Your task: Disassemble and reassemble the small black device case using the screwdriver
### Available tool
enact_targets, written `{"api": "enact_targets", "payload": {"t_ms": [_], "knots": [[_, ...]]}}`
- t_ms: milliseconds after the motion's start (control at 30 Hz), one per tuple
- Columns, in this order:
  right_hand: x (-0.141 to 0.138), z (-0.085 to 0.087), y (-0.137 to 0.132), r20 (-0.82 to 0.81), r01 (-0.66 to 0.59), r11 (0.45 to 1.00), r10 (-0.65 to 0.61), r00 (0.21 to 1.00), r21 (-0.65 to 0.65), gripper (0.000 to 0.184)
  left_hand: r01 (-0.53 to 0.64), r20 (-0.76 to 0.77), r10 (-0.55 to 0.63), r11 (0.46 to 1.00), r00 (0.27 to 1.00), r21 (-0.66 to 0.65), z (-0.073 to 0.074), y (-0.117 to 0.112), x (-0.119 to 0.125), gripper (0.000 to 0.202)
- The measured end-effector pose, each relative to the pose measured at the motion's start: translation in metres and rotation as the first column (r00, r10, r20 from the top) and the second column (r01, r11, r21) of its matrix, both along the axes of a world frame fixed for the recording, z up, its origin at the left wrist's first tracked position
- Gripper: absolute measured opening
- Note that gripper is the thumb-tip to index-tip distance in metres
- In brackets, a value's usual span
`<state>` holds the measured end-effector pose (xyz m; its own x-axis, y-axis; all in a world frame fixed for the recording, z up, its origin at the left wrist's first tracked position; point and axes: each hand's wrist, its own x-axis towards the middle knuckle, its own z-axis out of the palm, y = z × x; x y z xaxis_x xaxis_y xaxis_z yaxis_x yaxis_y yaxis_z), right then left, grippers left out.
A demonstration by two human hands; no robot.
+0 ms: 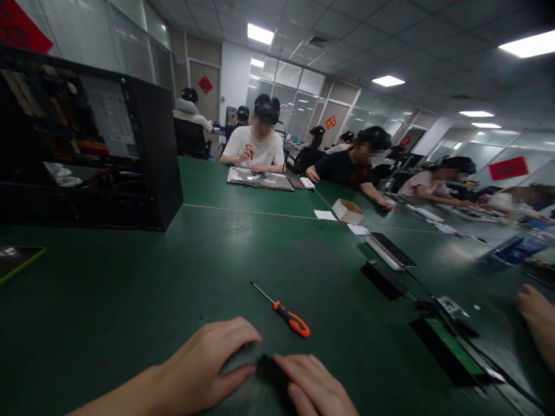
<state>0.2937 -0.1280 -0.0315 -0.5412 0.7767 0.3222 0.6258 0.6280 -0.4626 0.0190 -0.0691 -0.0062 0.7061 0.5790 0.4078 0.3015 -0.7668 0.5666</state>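
My left hand (pixel 208 361) is low in the view, thumb and fingers curved apart with a gap between them and nothing in the gap. Beside it my right hand (pixel 318 384) has its fingers closed against a small black part (pixel 273 371), which points toward the left thumb. Its exact kind is too dark and blurred to make out, and the right fingers cover some of it. Just beyond both hands a screwdriver (pixel 291 319) with an orange and black handle lies on the green table (pixel 208 254), its tip pointing away to the left.
A black open computer case (pixel 151 144) stands at the left, near a green-edged phone-like slab (pixel 21 260). At right lie a green circuit board (pixel 453 346), cables and a black block (pixel 384 280). Another person's hand (pixel 537 315) is at the right edge. Across sit several people and a small box (pixel 348 212).
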Motion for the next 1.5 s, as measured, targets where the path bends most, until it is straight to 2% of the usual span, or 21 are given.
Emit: {"api": "enact_targets", "payload": {"t_ms": [67, 133, 233, 267, 333, 367, 433, 633, 900, 1033, 1100, 1200, 1300, 1400, 1500], "knots": [[0.037, 0.013, -0.004, 0.015, 0.190, 0.981, -0.190, 0.982, -0.031, 0.036, -0.007, -0.037, 0.005, 0.999, 0.999, -0.033, 0.002, 0.004, 0.000, 0.027], [0.083, 0.019, -0.006, 0.016, 0.401, 0.916, -0.402, 0.916, 0.027, 0.037, 0.018, -0.088, -0.020, 1.000, 0.996, -0.020, 0.005, 0.007, 0.001, 0.020], [0.160, 0.019, -0.003, 0.039, 0.641, 0.742, -0.659, 0.751, 0.195, 0.049, 0.068, -0.147, -0.064, 0.997, 0.987, 0.025, 0.008, 0.009, 0.003, 0.020], [0.183, 0.018, -0.001, 0.046, 0.696, 0.664, -0.732, 0.680, 0.273, 0.057, 0.081, -0.154, -0.074, 0.996, 0.985, 0.040, 0.008, 0.009, 0.003, 0.020], [0.219, 0.014, 0.003, 0.051, 0.773, 0.473, -0.864, 0.501, 0.423, 0.072, 0.091, -0.159, -0.081, 0.994, 0.984, 0.056, 0.008, 0.009, 0.004, 0.020], [0.231, 0.012, 0.005, 0.057, 0.782, 0.415, -0.896, 0.441, 0.466, 0.075, 0.093, -0.157, -0.083, 0.994, 0.984, 0.056, 0.008, 0.010, 0.004, 0.021], [0.242, 0.007, 0.008, 0.065, 0.793, 0.359, -0.924, 0.378, 0.493, 0.076, 0.095, -0.153, -0.088, 0.995, 0.984, 0.042, 0.008, 0.010, 0.004, 0.021], [0.229, 0.000, 0.003, 0.043, 0.779, 0.305, -0.940, 0.338, 0.548, 0.066, 0.100, -0.145, -0.103, 0.995, 0.984, -0.026, 0.006, 0.015, 0.002, 0.022], [0.223, -0.005, -0.005, 0.002, 0.817, 0.279, -0.947, 0.322, 0.505, 0.064, 0.101, -0.132, -0.097, 0.995, 0.986, 0.021, 0.007, 0.014, 0.002, 0.021], [0.220, 0.001, -0.004, -0.001, 0.836, 0.276, -0.950, 0.314, 0.474, 0.061, 0.097, -0.136, -0.091, 0.995, 0.986, 0.034, 0.010, 0.014, 0.003, 0.022], [0.219, 0.008, -0.005, 0.050, 0.844, 0.275, -0.957, 0.285, 0.460, 0.057, 0.095, -0.134, -0.088, 0.995, 0.987, 0.040, 0.010, 0.014, 0.003, 0.022], [0.220, 0.020, -0.006, 0.215, 0.859, 0.291, -0.952, 0.217, 0.421, 0.052, 0.098, -0.144, -0.091, 0.994, 0.985, 0.042, 0.010, 0.014, 0.004, 0.022], [0.221, 0.026, -0.004, 0.295, 0.870, 0.308, -0.934, 0.200, 0.384, 0.050, 0.101, -0.145, -0.093, 0.994, 0.985, 0.047, 0.011, 0.014, 0.004, 0.022], [0.224, 0.023, 0.000, 0.281, 0.867, 0.328, -0.931, 0.231, 0.375, 0.050, 0.093, -0.138, -0.084, 0.994, 0.987, 0.059, 0.011, 0.014, 0.004, 0.022], [0.233, 0.023, 0.005, 0.241, 0.858, 0.380, -0.920, 0.310, 0.346, 0.048, 0.094, -0.145, -0.084, 0.993, 0.986, 0.066, 0.010, 0.013, 0.003, 0.021]]}}
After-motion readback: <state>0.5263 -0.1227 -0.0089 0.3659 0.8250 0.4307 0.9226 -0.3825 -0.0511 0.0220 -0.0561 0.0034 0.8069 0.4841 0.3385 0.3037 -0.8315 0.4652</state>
